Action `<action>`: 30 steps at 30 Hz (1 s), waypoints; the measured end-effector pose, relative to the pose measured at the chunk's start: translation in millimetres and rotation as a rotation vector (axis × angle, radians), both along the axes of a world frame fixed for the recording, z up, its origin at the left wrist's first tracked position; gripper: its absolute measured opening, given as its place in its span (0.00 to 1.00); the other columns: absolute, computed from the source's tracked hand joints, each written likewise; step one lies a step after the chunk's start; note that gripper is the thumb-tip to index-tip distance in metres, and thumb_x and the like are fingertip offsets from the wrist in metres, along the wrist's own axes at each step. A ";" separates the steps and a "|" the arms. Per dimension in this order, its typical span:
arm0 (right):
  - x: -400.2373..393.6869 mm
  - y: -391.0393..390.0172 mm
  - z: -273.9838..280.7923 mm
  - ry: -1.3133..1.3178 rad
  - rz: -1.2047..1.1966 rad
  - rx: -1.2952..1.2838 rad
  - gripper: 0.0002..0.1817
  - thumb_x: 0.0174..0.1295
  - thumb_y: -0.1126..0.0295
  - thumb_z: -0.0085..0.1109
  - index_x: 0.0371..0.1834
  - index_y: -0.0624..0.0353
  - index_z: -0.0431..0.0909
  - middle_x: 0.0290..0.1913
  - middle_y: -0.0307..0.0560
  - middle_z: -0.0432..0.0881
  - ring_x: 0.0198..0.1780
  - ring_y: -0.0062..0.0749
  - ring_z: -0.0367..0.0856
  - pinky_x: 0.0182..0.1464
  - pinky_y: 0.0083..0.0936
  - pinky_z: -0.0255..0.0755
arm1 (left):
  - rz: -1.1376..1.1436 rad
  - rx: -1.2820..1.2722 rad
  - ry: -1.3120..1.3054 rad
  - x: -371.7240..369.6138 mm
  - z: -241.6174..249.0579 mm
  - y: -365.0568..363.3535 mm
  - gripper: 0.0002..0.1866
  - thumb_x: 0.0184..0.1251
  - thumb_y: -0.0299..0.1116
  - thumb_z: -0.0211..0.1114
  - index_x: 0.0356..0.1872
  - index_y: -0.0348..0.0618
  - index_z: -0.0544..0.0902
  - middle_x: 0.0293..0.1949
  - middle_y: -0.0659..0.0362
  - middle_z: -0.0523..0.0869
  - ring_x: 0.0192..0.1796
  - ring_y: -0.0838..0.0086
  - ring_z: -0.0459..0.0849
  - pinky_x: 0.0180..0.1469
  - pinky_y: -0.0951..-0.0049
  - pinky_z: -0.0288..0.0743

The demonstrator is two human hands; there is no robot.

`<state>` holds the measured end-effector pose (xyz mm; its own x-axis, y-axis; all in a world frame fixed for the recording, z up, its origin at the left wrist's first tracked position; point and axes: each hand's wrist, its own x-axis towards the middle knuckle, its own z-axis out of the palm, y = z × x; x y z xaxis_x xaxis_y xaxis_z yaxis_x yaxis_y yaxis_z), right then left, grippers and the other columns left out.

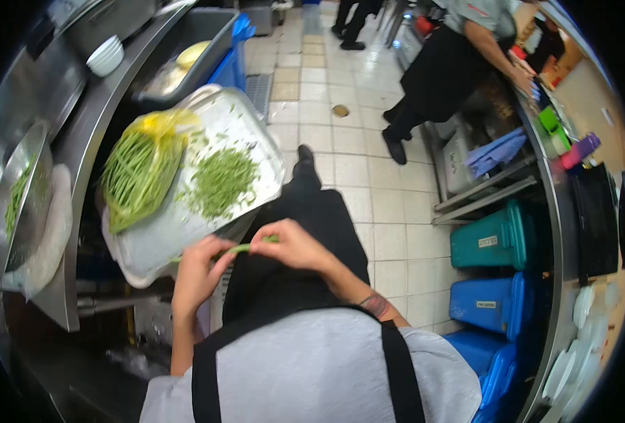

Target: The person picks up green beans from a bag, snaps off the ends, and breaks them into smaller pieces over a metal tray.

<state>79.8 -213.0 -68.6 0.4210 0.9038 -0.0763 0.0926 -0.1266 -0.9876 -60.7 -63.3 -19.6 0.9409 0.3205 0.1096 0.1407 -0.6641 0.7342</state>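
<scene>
Over the near edge of a white tray [143, 255], my left hand [203, 262] and my right hand [284, 243] are both closed on one green bean [240, 248], which stretches between their fingertips above the black apron. A heap of small green trimmings [222, 182] lies on the tray. Left of the heap, a yellow plastic bag [140, 169] full of long green beans rests on the same tray.
A steel bowl [25, 204] with green pieces stands on the left counter, with stacked white bowls [106, 56] farther back. At right, a co-worker [460, 60] stands at a counter above teal [492, 236] and blue bins [485, 304].
</scene>
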 end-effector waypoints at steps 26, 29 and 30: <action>-1.1 -1.0 13.5 0.453 -0.095 0.115 0.09 0.60 0.72 0.50 0.30 0.63 0.79 0.21 0.34 0.75 0.19 0.09 0.65 0.19 0.10 0.56 | 0.001 -0.226 -0.209 10.0 -25.9 -19.3 0.07 0.51 0.21 0.66 0.33 0.37 0.83 0.27 0.57 0.80 0.26 0.76 0.77 0.28 0.77 0.69; -1.9 1.9 10.3 0.646 -0.039 0.140 0.08 0.62 0.72 0.50 0.32 0.62 0.78 0.21 0.34 0.74 0.19 0.07 0.63 0.18 0.08 0.53 | 0.006 -0.273 -0.208 11.3 -32.7 -28.0 0.08 0.50 0.20 0.66 0.34 0.36 0.83 0.28 0.57 0.82 0.27 0.78 0.77 0.30 0.79 0.69; 0.0 1.3 10.6 0.660 -0.010 0.139 0.07 0.61 0.72 0.51 0.31 0.63 0.78 0.22 0.35 0.75 0.20 0.08 0.64 0.19 0.08 0.54 | 0.033 -0.316 -0.268 11.7 -36.0 -29.4 0.07 0.53 0.21 0.65 0.34 0.36 0.83 0.28 0.59 0.81 0.26 0.79 0.76 0.30 0.80 0.69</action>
<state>79.8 -211.7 -57.9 0.3344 0.9201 -0.2037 -0.5368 0.0083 -0.8437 -49.0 -92.7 -55.6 0.8811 0.4073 0.2405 -0.0653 -0.3989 0.9147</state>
